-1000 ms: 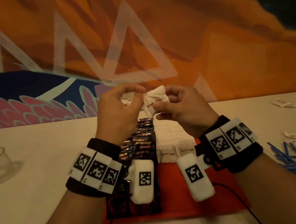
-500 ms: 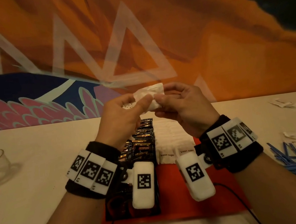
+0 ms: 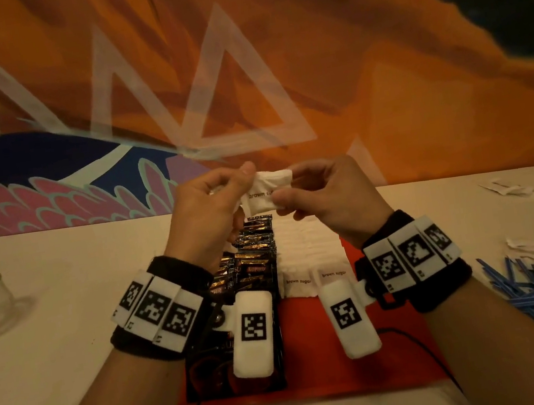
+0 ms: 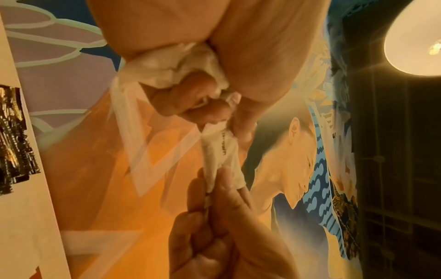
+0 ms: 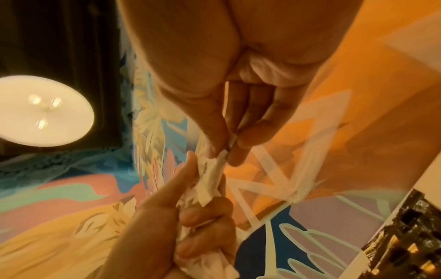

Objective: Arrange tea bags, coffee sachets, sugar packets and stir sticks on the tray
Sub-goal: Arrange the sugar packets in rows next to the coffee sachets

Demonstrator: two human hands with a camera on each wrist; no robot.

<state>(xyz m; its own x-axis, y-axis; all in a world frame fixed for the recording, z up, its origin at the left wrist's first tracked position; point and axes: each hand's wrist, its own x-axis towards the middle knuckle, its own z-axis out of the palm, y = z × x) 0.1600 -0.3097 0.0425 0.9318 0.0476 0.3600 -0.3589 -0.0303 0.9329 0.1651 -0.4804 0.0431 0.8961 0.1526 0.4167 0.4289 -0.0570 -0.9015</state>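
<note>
Aloft, both hands' fingers (image 3: 287, 195) pinch a crinkled white paper sugar packet (image 3: 266, 195).

right hand (image 5: 222, 105): we see thumb and fingers pinching the sugar packet (image 5: 212, 173) | left hand (image 5: 171, 222): pinches its other end, crumpled white packets bunched in palm | lamp (image 5: 43, 110) lit, upper left
</note>
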